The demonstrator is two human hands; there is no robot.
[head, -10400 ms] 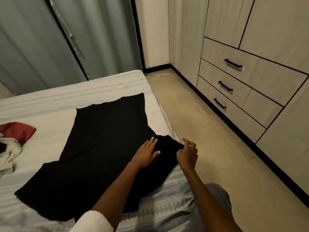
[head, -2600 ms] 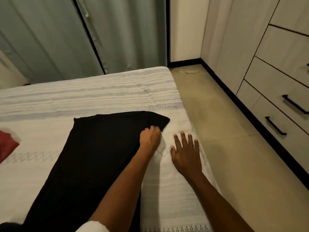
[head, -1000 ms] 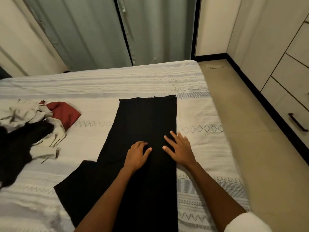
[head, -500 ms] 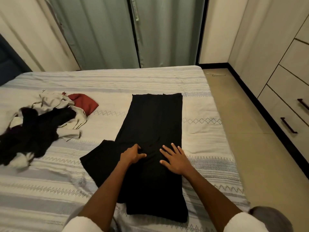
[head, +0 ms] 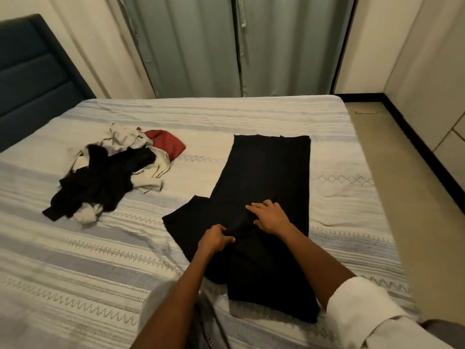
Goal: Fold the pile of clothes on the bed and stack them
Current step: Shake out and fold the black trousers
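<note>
On a striped white bed (head: 75, 260), the left hand (head: 214, 239) pinches a long black folded garment (head: 264, 187), perhaps trousers; the right hand (head: 271, 217) rests flat, fingers relaxed.

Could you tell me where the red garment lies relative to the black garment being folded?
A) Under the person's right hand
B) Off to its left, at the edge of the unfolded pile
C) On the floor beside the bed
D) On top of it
B: the red garment sits at the far right edge of the unfolded pile, apart from and to the left of the black garment on the bed.
</note>
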